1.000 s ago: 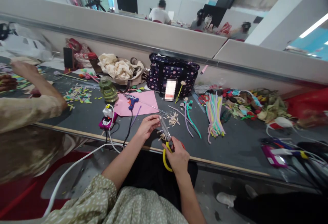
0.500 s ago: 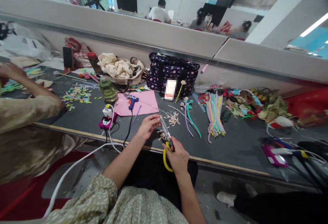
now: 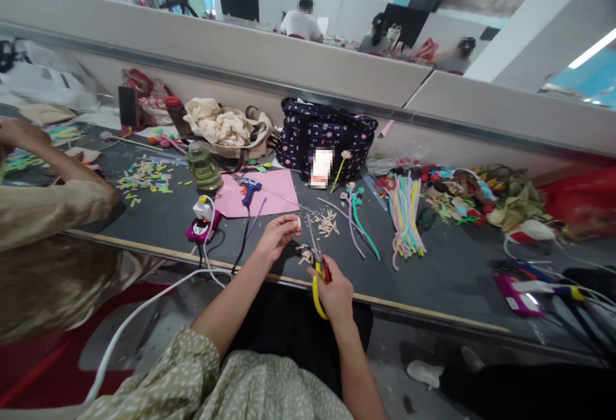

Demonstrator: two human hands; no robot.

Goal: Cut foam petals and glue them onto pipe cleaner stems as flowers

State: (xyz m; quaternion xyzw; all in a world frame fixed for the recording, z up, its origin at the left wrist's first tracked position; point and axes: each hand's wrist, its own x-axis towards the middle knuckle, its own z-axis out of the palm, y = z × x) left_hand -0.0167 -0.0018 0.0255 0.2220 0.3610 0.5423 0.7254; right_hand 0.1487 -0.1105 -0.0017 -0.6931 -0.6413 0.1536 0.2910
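My right hand (image 3: pixel 337 290) grips a pair of scissors (image 3: pixel 316 285) by its yellow and red handles. The blades point up and away from me, seen nearly edge-on, just right of my left fingertips. My left hand (image 3: pixel 279 237) is closed in a pinch on a small pale piece (image 3: pixel 298 222), whose tip shows beyond the thumb and finger. Below and beyond the blades lie small beige cut pieces (image 3: pixel 328 223) on the dark table (image 3: pixel 366 279).
A blue glue gun (image 3: pixel 249 190) rests on pink paper (image 3: pixel 282 189). Purple and green stems (image 3: pixel 359 221) and a bundle of pastel pipe cleaners (image 3: pixel 407 215) lie to the right. Behind stand a patterned bag (image 3: pixel 293 131) and a bottle (image 3: pixel 205 170). Another person's arm (image 3: pixel 58 163) is at left.
The scissors have turned from showing their broad side to nearly edge-on and moved slightly right, away from my left fingertips. The pale piece in my left hand now shows more clearly.
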